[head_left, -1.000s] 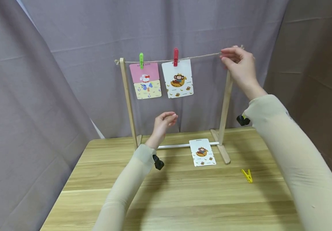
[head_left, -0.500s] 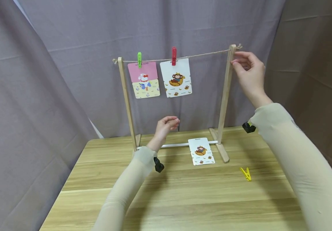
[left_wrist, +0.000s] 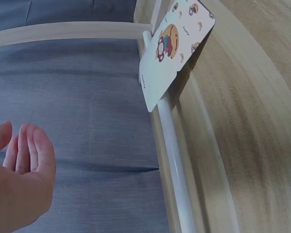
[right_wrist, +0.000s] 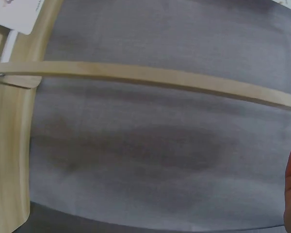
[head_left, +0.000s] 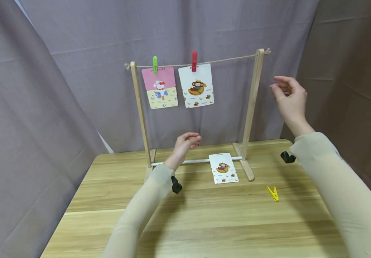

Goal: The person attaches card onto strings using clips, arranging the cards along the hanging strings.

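Note:
My right hand (head_left: 291,100) is in the air to the right of the wooden stand's right post (head_left: 252,104), its fingers loosely bent with nothing in them. In front of the stand's lower middle hovers my left hand (head_left: 184,146), relaxed and holding nothing. A monkey card (head_left: 223,168) leans on the white rod (head_left: 195,161), to the right of that hand; the left wrist view shows this card (left_wrist: 167,51) tilted over the rod. A yellow clothespin (head_left: 273,194) lies on the table below my right hand.
A twine line (head_left: 230,59) runs between the posts. From it hang a pink and yellow rabbit card (head_left: 160,87) under a green clothespin (head_left: 155,65) and another monkey card (head_left: 196,86) under a red clothespin (head_left: 194,61). Grey curtains (head_left: 85,53) stand behind the wooden table (head_left: 205,222).
My right hand has come away from the right end of the twine and moved right and down, past the post. The left hand has sunk slightly; the cards and yellow clothespin stay put.

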`<state>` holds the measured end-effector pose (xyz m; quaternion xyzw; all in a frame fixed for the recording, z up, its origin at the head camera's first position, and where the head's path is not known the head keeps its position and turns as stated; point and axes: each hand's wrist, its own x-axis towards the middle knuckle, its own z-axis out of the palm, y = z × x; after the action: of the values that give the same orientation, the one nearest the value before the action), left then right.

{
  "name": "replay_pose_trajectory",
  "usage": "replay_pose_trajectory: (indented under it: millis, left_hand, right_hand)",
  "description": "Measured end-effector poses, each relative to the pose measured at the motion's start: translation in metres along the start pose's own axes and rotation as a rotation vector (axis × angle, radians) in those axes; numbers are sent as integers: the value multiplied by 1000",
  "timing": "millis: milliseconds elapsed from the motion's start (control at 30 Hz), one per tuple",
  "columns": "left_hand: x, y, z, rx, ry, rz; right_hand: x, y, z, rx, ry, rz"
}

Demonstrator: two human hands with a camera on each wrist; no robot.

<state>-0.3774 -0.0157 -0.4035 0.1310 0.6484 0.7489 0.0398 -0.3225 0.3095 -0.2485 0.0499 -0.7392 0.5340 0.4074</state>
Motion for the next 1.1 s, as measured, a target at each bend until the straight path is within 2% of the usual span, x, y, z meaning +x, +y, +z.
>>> replay_pose_trajectory:
  millis: [200,467,700,867,1100]
  left_hand:
    - [1,-4,-1,44,-37,-34]
    - [0,-6,-1,56,-44,-81]
    - [-1,-16,-1,86,-60,-122]
    - [-3,-21,0,118,-74,-136]
    - [-8,-33,2,109,-87,-168]
  right_hand:
    - [-13,13,-11,-123,-37,-12]
    - [-26,32,-20,-191,-76,-35]
    - [-37,49,-29,-252,-100,5]
    - [-45,57,-32,-313,-148,36]
    - [-63,70,-34,-342,-194,41]
